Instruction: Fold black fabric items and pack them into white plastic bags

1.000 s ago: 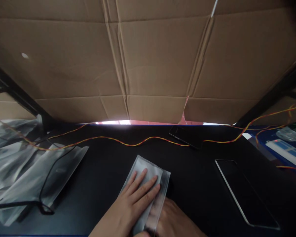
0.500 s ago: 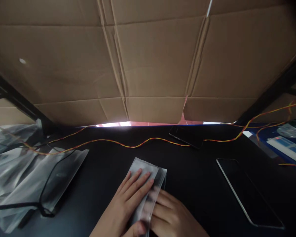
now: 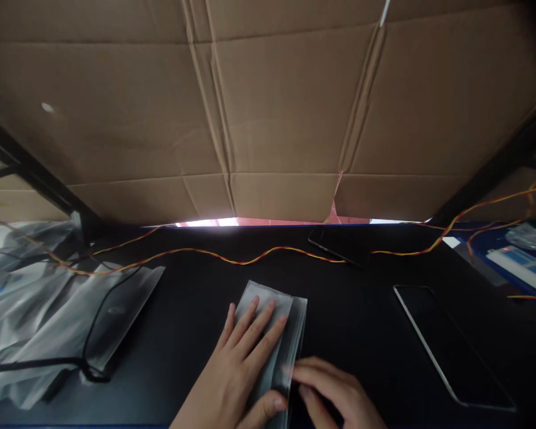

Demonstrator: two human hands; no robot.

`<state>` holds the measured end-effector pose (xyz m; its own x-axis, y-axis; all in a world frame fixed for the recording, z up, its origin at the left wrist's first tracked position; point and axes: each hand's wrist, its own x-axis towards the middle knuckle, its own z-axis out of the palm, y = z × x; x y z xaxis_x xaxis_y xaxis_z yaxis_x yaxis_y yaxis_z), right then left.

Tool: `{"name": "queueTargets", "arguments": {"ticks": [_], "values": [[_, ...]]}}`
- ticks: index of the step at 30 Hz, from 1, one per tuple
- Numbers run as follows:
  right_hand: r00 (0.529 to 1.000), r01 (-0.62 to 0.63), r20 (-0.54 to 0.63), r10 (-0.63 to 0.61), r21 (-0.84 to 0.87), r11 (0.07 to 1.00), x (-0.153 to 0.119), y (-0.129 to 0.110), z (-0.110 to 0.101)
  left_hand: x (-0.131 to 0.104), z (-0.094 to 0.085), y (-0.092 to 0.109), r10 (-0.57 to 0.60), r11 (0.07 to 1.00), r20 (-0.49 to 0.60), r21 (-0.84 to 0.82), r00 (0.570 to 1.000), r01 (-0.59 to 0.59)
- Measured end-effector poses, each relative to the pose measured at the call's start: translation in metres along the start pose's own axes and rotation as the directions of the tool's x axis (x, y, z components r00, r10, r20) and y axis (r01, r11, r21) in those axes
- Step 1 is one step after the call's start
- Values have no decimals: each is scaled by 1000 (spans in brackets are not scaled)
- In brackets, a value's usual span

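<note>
A narrow stack of clear, whitish plastic sleeves point(image 3: 298, 319) lies slanted on the black tabletop at the lower middle. My left hand point(image 3: 245, 363) rests flat on its upper face with the fingers spread, and the thumb lies across the near part. At the stack's right edge is my right hand point(image 3: 335, 390); its fingers are bent and apart, with the fingertips touching or very close to the layers. Blur hides whether a layer is between them. The near end of the stack is partly covered by my left hand.
Crumpled translucent plastic bags point(image 3: 62, 322) lie at left under a black cable point(image 3: 36, 363). A flat dark phone-like panel point(image 3: 455, 345) is at right, and a dark phone point(image 3: 335, 243) at the back. Twisted red-yellow wire point(image 3: 241, 262) crosses the table before a cardboard wall point(image 3: 277, 113).
My right hand has drawn out from behind the clear layer to the stack's right edge. The left hand stays on the stack, shifted slightly up and right in view with it.
</note>
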<state>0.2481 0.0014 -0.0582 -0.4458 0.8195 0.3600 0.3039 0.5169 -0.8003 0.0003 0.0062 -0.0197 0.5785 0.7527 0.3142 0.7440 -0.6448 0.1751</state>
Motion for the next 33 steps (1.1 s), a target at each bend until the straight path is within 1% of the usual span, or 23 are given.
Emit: {"name": "queueTargets", "arguments": {"ticks": [2, 3, 4, 6, 9, 12, 14, 17, 19, 22, 26, 28, 30, 33], "values": [[992, -69, -111, 60, -75, 995, 1, -1, -9, -1, -5, 1, 0, 1000, 7, -7, 1000, 0], [988, -94, -138, 75, -135, 986, 2, -2, -12, -1, -6, 1, 6, 1000, 13, -15, 1000, -5], [988, -108, -131, 82, -200, 974, 4, -2, -14, -1, -6, 1, 18, 1000, 24, -23, 1000, -17], [994, -91, -83, 68, -313, 946, 9, -4, -13, -2, -4, 1, 54, 998, 51, -36, 997, -52], [998, -41, 34, 60, -399, 916, 17, -8, -7, -5, 4, -2, 54, 998, 96, -44, 994, -50], [994, -17, 94, 61, -410, 912, 19, -12, -6, -9, 9, -5, 20, 998, 109, -63, 994, -14], [991, -16, 116, 65, -376, 926, 17, -14, -11, -10, 10, -5, -8, 997, 99, -75, 995, 15], [993, -58, 78, 90, -336, 940, 15, -11, -19, -9, 9, -3, -29, 996, 87, -83, 996, 36], [991, -81, 66, 113, -366, 927, 15, -8, -19, -7, 9, -2, -10, 995, 96, -93, 995, 19], [987, -71, 99, 127, -443, 894, 16, -5, -11, -5, 9, -2, 19, 994, 110, -107, 994, -8], [989, -99, 40, 141, -526, 845, 17, -4, 7, -4, 8, -4, 41, 992, 88, -123, 995, -30], [990, -100, 28, 135, -529, 843, 19, -3, 14, -3, 7, -3, 48, 991, 79, -125, 996, -38], [991, -79, 56, 125, -510, 856, 21, -3, 14, 0, 6, -2, 51, 992, 80, -116, 996, -41], [993, -26, 87, 80, -500, 865, 21, -3, 2, 1, 4, 0, 51, 996, 68, -71, 996, -46]]}}
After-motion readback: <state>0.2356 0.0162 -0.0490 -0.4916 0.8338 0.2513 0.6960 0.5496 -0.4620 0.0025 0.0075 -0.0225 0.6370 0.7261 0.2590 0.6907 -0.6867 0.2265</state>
